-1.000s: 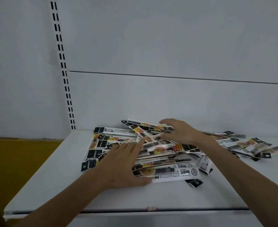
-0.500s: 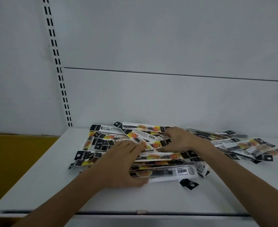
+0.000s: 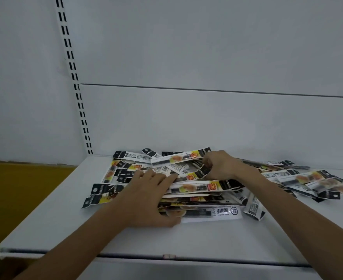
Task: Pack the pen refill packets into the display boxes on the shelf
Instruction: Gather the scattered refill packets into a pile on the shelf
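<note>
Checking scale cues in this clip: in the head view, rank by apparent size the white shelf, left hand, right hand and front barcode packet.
1. white shelf
2. left hand, nearer the camera
3. right hand, pinching a pen refill packet, and front barcode packet: alike, packet partly covered, so unranked

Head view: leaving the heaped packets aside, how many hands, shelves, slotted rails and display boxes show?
Hands: 2, left hand and right hand
Shelf: 1
Slotted rail: 1
Display boxes: 0
Packets: overlapping, left uncounted
Total: 4
</note>
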The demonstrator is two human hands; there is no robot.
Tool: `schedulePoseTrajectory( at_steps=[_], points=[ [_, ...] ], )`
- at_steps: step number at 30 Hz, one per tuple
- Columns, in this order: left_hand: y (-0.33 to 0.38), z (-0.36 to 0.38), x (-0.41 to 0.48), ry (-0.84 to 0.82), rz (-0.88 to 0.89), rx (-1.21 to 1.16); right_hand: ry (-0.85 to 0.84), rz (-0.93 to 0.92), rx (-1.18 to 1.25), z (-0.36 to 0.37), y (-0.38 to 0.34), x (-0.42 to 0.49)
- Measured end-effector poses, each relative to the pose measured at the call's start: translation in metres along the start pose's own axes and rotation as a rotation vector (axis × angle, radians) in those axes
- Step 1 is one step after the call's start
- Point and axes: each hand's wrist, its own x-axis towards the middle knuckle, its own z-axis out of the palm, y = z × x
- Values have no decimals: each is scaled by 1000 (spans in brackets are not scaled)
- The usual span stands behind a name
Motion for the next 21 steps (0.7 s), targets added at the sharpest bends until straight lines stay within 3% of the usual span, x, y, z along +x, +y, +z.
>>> schedulePoseTrajectory(
  at_steps=[3, 6, 8, 12, 18, 21],
  points=[
    [2, 6, -5, 125, -6, 101, 81, -25, 146, -3, 6, -1],
    [3, 12, -9, 203, 37, 11, 177, -114, 454, -15, 8, -5],
    [4, 12, -11, 214, 57, -39, 258, -211, 536, -23, 1, -5],
    [6, 4, -12, 218, 86, -18, 316, -329, 538, -23, -20, -1],
    [6, 6, -15, 243, 55, -23, 381, -166, 324, -17, -22, 15],
    [4, 4, -16, 186, -56, -6, 563, -133, 243, -23, -17, 16]
  ],
)
